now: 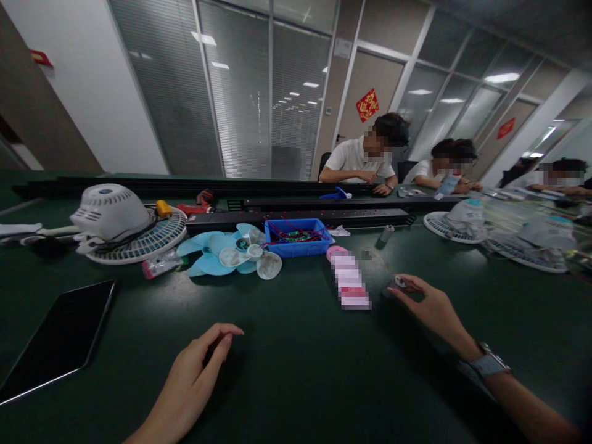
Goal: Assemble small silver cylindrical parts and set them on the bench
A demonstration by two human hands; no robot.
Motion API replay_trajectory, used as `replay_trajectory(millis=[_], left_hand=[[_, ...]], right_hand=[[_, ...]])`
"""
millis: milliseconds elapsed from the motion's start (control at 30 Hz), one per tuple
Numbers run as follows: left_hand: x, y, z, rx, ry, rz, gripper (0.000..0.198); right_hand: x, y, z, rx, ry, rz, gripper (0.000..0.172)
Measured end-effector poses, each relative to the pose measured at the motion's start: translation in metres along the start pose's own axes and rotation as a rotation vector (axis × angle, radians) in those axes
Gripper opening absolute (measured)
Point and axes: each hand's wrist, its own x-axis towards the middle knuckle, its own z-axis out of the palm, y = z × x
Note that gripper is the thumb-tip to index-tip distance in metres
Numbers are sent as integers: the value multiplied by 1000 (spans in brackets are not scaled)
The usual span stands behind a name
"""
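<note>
- The right hand is extended over the right part of the worktop, its thumb and index finger pinching a small metal part.
- The small metal part sits at those fingertips, just above or against the worktop; which of the two cannot be told. It lies to the right of a blurred-out pink and white strip, and its underside is dark and hard to make out.
- A watch circles the right wrist.
- The left hand is at the near side, palm turned inward, fingers loosely curled and partly open, with the thumb just beside the index finger.
- A grey cylinder stands beyond the right hand, near the far end of the strip, where a pink ring also lies.
- A blue bin filled with red wires and green pieces stands just beside light blue fan blades and grey fan blades.
- To the left are a plastic packet, a white fan lying on its grille, and a dark tablet.
- Long black rails run behind the bin; across the worktop sits a co-worker in a white shirt.
</note>
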Motion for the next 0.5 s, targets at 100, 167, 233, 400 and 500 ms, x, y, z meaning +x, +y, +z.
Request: replay_trajectory(millis=[100, 167, 233, 400, 500], left_hand=[[0, 2, 0, -7, 8, 14, 39], [0, 4, 0, -8, 13, 16, 39], [-1, 5, 1, -8, 29, 19, 39], [-4, 3, 1, -28, 37, 50, 37], [-7, 4, 2, -36, 29, 105, 36]], right_hand=[[-2, -31, -3, -8, 73, -42, 47], [-7, -65, 1, 59, -12, -122, 44], [-15, -104, 12, 166, -195, -237, 41], [-32, -185, 53, 318, -537, -423, 41], [-36, -207, 75, 378, -609, -526, 42]])
